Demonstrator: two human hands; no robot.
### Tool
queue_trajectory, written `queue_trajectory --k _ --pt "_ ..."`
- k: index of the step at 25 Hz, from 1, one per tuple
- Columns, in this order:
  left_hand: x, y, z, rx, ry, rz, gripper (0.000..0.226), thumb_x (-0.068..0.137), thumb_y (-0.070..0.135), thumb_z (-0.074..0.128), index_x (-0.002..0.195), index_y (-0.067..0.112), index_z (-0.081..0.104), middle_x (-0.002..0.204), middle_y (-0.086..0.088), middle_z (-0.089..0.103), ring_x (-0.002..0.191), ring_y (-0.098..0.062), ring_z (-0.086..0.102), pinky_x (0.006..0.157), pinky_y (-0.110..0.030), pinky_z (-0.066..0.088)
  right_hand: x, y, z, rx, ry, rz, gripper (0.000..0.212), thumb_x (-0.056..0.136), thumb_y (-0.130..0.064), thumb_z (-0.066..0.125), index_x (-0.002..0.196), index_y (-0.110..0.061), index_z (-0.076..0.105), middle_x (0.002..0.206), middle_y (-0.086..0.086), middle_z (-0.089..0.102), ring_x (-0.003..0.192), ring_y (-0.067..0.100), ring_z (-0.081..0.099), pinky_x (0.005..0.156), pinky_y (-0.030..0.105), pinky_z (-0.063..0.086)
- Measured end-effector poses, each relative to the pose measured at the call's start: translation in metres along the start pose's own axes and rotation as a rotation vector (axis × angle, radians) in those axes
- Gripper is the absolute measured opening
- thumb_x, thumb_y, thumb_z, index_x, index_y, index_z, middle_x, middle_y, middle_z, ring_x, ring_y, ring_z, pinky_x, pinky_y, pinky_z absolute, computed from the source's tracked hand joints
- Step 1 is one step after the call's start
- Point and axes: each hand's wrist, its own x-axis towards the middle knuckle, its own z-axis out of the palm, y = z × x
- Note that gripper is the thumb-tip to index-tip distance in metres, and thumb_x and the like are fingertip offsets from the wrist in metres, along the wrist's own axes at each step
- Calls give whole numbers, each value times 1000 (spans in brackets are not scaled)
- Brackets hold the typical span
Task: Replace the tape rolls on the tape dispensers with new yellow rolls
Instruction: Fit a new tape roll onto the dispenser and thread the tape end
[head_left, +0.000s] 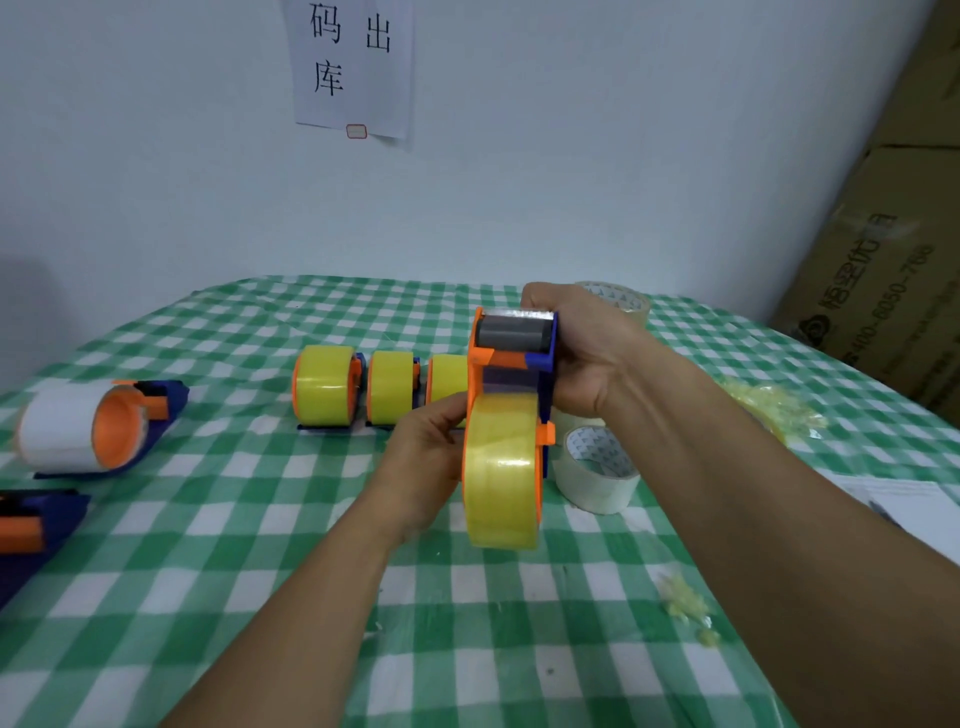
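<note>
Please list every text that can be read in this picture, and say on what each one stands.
"码", "出", "库": large black characters on the paper sheet on the wall.
"400-6050-766", roughly, blurred: on the cardboard box; its other print is too blurred to read.
Print inside the pale tape roll: too small to read.
</note>
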Motion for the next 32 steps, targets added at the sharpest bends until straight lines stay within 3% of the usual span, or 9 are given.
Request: queue_trajectory --k 9,18,19,21,23,24,26,28,32 --pt "0 1 2 8 35 20 40 88 -17 57 100 18 71 87 10 78 77 -8 74 64 -24 58 5 0 6 17 52 -30 21 97 -7 56 77 -13 55 47 8 60 41 23 61 61 45 54" --pt "-2 7 3 -43 40 23 43 86 -19 56 98 18 73 85 9 78 76 -6 73 63 -22 57 0 -1 -4 53 -47 -23 36 98 -1 48 63 -8 51 46 8 57 38 19 58 59 42 49" --pt "-3 8 3 -52 46 22 48 85 -20 56 95 21 77 84 9 78 75 -6 73 62 -21 57 1 0 -5 41 -63 -23 32 99 -2 48 69 -5 57 52 10 63 43 21 62 59 42 52" --pt "-2 8 2 -66 58 21 53 84 -19 57 84 29 82 83 7 78 74 -7 73 61 -22 57 3 4 -6 11 -72 -18 21 100 -4 50 102 5 69 89 22 74 69 28 71 61 45 62" --pt "-2 10 4 -63 52 21 49 82 -12 63 85 33 82 85 7 78 76 -9 73 62 -24 57 9 12 -7 18 -41 -3 30 98 -4 54 125 6 64 120 26 68 94 36 69 70 49 63" --pt "-1 11 4 -67 45 14 43 80 -8 68 86 33 82 87 5 79 77 -10 74 63 -25 58 10 14 -8 32 -25 -7 31 97 -4 55 125 6 64 120 26 68 99 37 68 79 50 62" --pt "-2 15 3 -85 62 -26 38 78 -3 70 86 32 82 90 3 79 78 -13 74 64 -31 60 11 13 -13 72 0 -54 20 96 2 54 111 9 66 98 22 70 89 33 67 89 48 60" --pt "-6 18 2 -72 83 -83 42 84 -8 63 88 29 82 94 0 79 80 -19 74 70 -42 60 8 7 -21 106 52 -114 11 96 5 54 88 1 61 73 13 62 68 23 63 75 39 61" --pt "-27 23 1 -79 185 -259 29 85 -8 60 102 10 75 94 -10 78 77 -25 72 74 -45 58 -5 -4 -35 46 131 -194 13 99 -2 57 86 -4 58 74 8 59 69 17 60 66 31 60"
